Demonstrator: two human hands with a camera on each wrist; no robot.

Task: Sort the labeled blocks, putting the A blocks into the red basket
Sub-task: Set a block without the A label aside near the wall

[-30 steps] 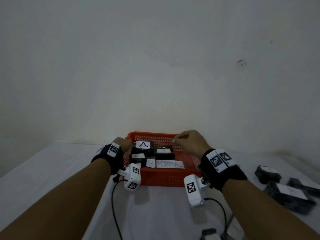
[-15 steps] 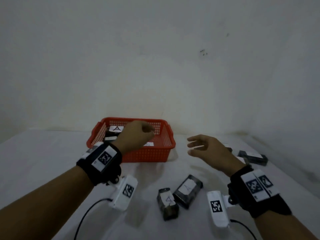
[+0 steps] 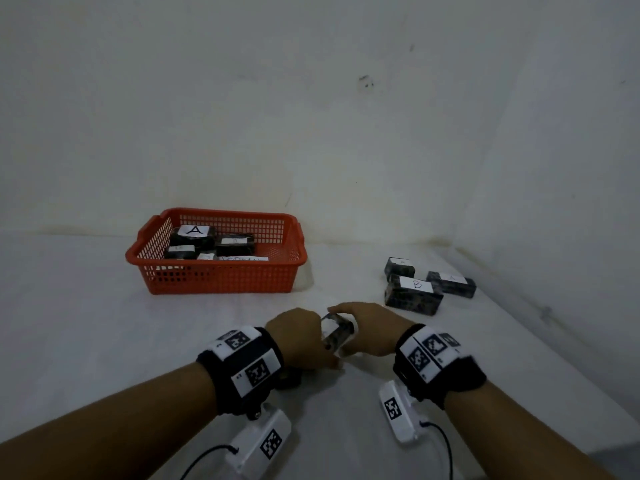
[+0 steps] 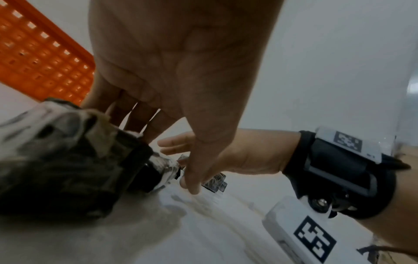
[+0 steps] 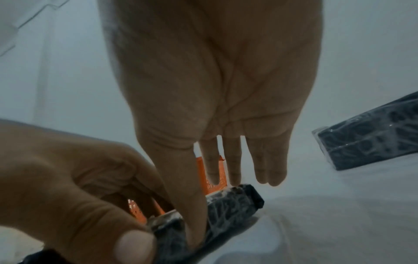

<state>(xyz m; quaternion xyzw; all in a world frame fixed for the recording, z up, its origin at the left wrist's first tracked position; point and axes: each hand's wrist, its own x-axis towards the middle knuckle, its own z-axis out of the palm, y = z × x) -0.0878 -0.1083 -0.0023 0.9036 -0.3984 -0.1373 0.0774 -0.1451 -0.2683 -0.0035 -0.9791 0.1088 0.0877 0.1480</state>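
The red basket [image 3: 214, 271] stands at the back left and holds several dark blocks, one with an A label [image 3: 194, 230]. Near the table's front centre, both hands meet over two dark blocks whose labels I cannot read. My right hand [image 3: 367, 327] pinches the tilted right block [image 3: 336, 333] between thumb and fingers, thumb pressed on its side [image 5: 226, 205]. My left hand [image 3: 301, 342] curls round the left block [image 4: 68, 160], which the head view hides almost fully. In the right wrist view the left thumb lies on that block [image 5: 167, 234].
Three more dark blocks lie at the right: one marked B [image 3: 414, 294], with two others [image 3: 399, 268] [image 3: 450, 284] behind it. Walls close the back and the right. The white table [image 3: 86, 323] drops off at the lower right.
Both hands left the basket and came back toward me. The view swung right. Half a second ago the hands held nothing above two loose blocks; now each grips one.
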